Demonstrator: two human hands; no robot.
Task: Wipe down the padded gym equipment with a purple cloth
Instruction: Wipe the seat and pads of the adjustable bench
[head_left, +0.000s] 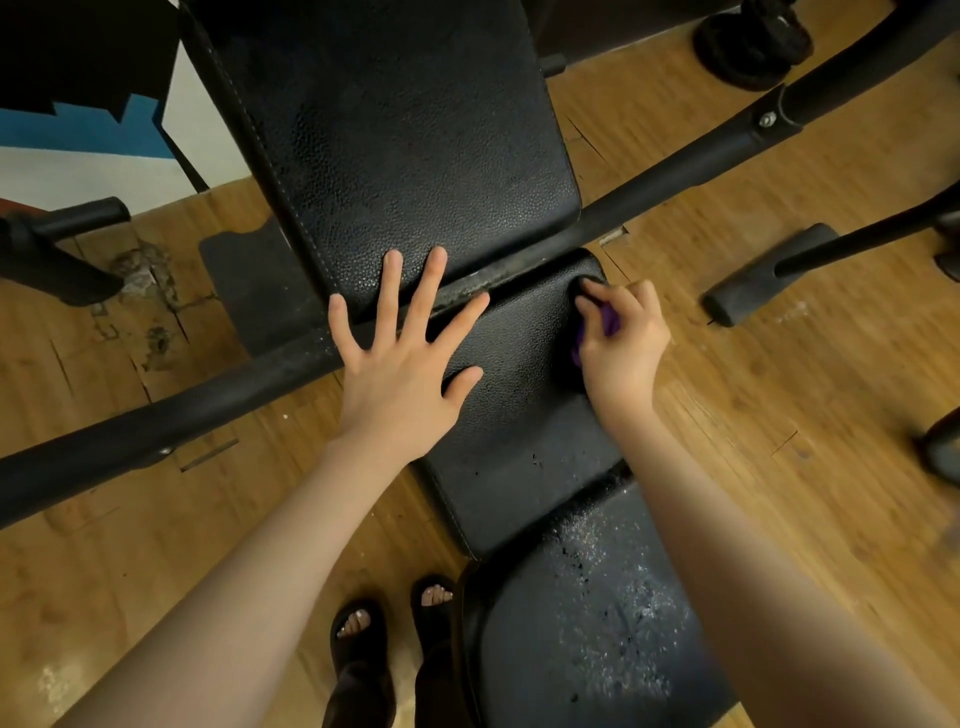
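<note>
A black padded gym bench with grained vinyl and pale stitching runs from the far centre of the scene toward the near right, split into a wide far back pad, a narrower middle seat pad and a worn, speckled near pad. A long black metal bar crosses diagonally from the near left to the far right, passing through the gap between the back pad and the seat pad. The left hand lies flat with fingers spread wide, palm on the left part of the seat pad, fingertips reaching over the bar onto the near edge of the back pad. The right hand is at the far right corner of the seat pad, its fingers curled around a small bunched purple cloth, which peeks out beneath the fingers and is pressed against the pad's edge. The bench stands on a scuffed brown wooden floor, with a patch of damaged boards at the left. A black rubber-capped frame foot rests on the floor to the right. Near the bottom centre, two feet in black open-toed sandals stand just left of the near pad.
</note>
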